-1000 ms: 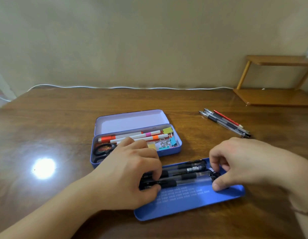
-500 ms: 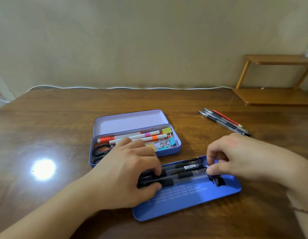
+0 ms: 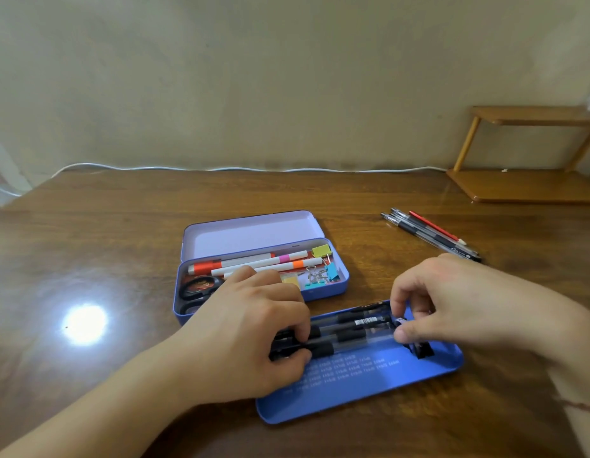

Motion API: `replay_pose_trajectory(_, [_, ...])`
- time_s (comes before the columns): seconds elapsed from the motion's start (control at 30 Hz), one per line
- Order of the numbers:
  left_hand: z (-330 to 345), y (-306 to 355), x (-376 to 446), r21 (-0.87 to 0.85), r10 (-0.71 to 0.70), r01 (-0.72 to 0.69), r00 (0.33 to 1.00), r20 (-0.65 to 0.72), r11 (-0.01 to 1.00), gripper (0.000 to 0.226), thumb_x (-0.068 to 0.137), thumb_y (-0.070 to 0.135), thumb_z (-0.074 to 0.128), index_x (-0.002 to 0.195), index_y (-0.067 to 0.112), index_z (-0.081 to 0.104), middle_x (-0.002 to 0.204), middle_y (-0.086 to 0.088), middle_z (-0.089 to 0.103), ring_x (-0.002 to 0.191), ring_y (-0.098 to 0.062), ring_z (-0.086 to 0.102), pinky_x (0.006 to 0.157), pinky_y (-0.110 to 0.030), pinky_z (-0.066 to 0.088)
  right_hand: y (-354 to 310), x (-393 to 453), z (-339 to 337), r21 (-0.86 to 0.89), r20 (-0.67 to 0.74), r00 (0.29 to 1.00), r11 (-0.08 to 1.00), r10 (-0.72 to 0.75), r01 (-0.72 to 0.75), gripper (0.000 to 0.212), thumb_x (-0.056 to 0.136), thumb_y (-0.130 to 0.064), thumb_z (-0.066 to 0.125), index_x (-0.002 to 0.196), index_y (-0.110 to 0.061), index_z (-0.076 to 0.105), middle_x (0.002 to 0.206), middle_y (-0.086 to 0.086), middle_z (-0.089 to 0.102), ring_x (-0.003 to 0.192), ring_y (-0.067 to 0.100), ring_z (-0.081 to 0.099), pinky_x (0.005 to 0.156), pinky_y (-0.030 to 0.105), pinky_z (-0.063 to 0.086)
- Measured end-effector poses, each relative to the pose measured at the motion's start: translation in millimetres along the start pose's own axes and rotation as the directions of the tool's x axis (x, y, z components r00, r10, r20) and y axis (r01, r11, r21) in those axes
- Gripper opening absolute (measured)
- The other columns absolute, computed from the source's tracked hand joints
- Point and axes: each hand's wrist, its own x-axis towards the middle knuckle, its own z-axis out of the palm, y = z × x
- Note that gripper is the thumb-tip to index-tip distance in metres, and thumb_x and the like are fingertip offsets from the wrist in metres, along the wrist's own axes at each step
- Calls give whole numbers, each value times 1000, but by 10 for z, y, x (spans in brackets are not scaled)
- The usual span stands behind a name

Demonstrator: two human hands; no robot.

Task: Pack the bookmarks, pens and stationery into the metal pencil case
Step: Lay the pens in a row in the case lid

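A blue metal tray (image 3: 379,388) lies near me with several black gel pens (image 3: 350,332) along its far side. My left hand (image 3: 250,335) grips the pens' left ends with curled fingers. My right hand (image 3: 452,302) pinches a small object at the pens' right ends, just above a black clip (image 3: 421,350) on the tray. Behind stands the open purple pencil case (image 3: 341,287), holding markers (image 3: 254,262), scissors (image 3: 196,289), binder clips (image 3: 320,272) and sticky notes.
A loose bunch of pens and a red pencil (image 3: 432,234) lies on the wooden table to the right. A wooden shelf (image 3: 525,183) stands at the back right. A white cable (image 3: 221,168) runs along the wall. A light glare (image 3: 85,322) shines at the left.
My right hand has lifted slightly off the pens' right ends and now pinches something small, uncovering the black clip. The left hand has stayed on the pens.
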Motion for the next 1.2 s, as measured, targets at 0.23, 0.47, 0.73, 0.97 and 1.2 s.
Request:
replay_pose_trajectory(0.23, [-15, -1, -13, 5, -9, 9, 1000, 13, 1000, 13, 72, 45, 64, 77, 35, 58, 83, 18, 59, 80, -5, 47, 74, -27, 40, -19, 65, 92, 38, -35, 999, 999, -27, 28, 22, 77, -50, 71, 73, -31, 61, 69, -9, 65, 66, 5, 61, 65, 29, 56])
replay_pose_trajectory(0.47, [-27, 7, -12, 21, -14, 14, 1000, 11, 1000, 21, 72, 53, 66, 76, 34, 58, 85, 18, 58, 80, -6, 48, 73, -25, 36, 591, 247, 36, 165, -527, 785, 945, 325, -281, 10, 81, -42, 72, 79, -34, 66, 73, -11, 63, 70, 11, 56, 54, 28, 41])
replay_pose_trajectory(0.73, [-28, 15, -15, 50, -20, 21, 1000, -21, 999, 32, 72, 60, 63, 96, 38, 64, 97, 20, 63, 89, -10, 50, 77, -32, 44, 734, 451, 125, 142, -491, 670, 810, 557, -569, 18, 84, -45, 69, 94, -30, 70, 92, -3, 63, 79, 18, 51, 45, 21, 32])
replay_pose_trajectory(0.97, [26, -16, -18, 66, -1, 3, 999, -36, 998, 32, 75, 62, 60, 96, 39, 65, 93, 21, 65, 88, -9, 50, 76, -30, 43, 765, 455, 139, 169, -452, 688, 812, 567, -558, 16, 87, -42, 65, 88, -26, 69, 88, -1, 64, 78, 18, 55, 45, 21, 33])
replay_pose_trajectory(1.2, [-6, -13, -8, -219, -136, 77, 954, -268, 973, 42, 84, 59, 58, 118, 35, 59, 108, 23, 60, 98, -2, 53, 86, -17, 42, 447, 159, -82, 477, -879, 305, 706, 367, 524, 15, 87, -47, 66, 87, -32, 67, 85, -10, 70, 84, 16, 63, 74, 41, 54])
